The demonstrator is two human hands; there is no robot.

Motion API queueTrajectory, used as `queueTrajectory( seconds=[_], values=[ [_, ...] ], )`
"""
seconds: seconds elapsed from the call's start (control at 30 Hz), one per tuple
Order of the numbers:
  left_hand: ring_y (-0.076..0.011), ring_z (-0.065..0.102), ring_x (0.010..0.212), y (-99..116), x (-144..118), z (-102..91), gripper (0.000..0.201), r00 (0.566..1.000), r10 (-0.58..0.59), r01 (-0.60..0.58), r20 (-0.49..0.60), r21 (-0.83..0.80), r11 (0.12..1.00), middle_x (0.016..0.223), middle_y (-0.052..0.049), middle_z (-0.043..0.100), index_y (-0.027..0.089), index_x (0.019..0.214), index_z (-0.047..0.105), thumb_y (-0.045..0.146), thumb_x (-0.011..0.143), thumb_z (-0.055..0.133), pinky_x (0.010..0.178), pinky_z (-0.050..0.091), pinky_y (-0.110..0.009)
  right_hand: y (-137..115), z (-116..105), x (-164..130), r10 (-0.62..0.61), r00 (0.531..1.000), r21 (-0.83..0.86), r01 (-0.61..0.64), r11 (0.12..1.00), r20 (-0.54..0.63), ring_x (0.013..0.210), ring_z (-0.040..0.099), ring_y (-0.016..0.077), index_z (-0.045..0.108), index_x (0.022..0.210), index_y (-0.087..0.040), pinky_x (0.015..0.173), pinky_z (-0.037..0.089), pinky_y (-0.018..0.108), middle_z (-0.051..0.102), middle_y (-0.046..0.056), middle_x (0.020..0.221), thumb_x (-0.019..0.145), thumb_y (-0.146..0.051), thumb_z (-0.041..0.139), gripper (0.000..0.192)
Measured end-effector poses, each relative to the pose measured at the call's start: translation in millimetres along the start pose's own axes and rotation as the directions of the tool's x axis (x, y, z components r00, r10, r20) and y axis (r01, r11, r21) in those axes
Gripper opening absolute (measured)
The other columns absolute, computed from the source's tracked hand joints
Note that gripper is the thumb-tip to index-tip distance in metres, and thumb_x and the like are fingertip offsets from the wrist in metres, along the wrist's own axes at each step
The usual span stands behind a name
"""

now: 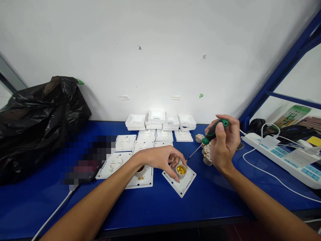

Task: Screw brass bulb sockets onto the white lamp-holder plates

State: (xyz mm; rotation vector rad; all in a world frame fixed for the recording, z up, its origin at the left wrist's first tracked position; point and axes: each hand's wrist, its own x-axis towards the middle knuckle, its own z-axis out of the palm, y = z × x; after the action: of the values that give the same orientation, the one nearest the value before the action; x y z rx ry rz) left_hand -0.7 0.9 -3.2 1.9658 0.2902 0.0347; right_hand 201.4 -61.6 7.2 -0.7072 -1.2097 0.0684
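My left hand (169, 160) is closed around a round lamp socket (181, 170) with a brass-coloured inside. That socket sits on a square white plate (182, 188), turned cornerwise on the blue table. In my right hand (227, 144) is a screwdriver (212, 132) with a green and black handle. Its shaft slants down to the left, and the tip is at the socket's far right side, where the exact contact is hard to make out. Left of my left hand, another white plate (147, 182) bears a second socket (140, 172), partly covered by my wrist.
More white plates (125, 142) lie in rows behind my left hand. White square housings (155, 117) stand against the wall. Loose sockets (207, 157) are beside my right hand. A power strip (283, 157) with cables lies right, a black plastic bag (42, 124) left.
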Motion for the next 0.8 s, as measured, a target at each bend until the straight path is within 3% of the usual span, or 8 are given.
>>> queueTrajectory(
  seconds=[0.27,0.53,0.8],
  values=[
    [-0.0104,0.039,0.056,7,2,7.6,0.046,0.996,0.023,-0.015,-0.091,0.086,0.996,0.060,0.008,0.045,0.020,0.075,0.062,0.049,0.059,0.093,0.053,0.030,-0.027,-5,4,-16,0.041,0.992,-0.038,-0.036,0.999,0.115,0.064,0.056,0.0135,0.059,0.116,-0.026,0.053,0.050,0.028,0.055,-0.001,0.080,0.099,-0.032,0.054,0.019],
    [-0.0089,0.029,0.053,7,4,11.8,0.060,0.993,0.017,-0.004,-0.117,0.110,0.994,0.059,0.010,0.037,0.022,0.068,0.044,0.048,0.053,0.095,0.049,0.022,-0.027,-13,5,-20,-0.054,0.975,-0.068,0.070,0.995,0.216,0.067,0.057,0.0144,0.062,0.114,-0.024,0.057,0.050,0.029,0.057,0.000,0.079,0.097,-0.024,0.056,0.019],
    [-0.0110,0.043,0.058,6,3,9.6,0.048,0.998,0.021,-0.015,-0.064,0.103,0.995,0.065,0.008,0.047,0.022,0.089,0.066,0.049,0.060,0.092,0.053,0.030,-0.027,-11,4,-20,-0.099,0.958,-0.068,0.121,0.990,0.269,0.071,0.057,0.0157,0.062,0.116,-0.025,0.058,0.048,0.030,0.056,0.000,0.080,0.096,-0.021,0.055,0.021]
  ],
)
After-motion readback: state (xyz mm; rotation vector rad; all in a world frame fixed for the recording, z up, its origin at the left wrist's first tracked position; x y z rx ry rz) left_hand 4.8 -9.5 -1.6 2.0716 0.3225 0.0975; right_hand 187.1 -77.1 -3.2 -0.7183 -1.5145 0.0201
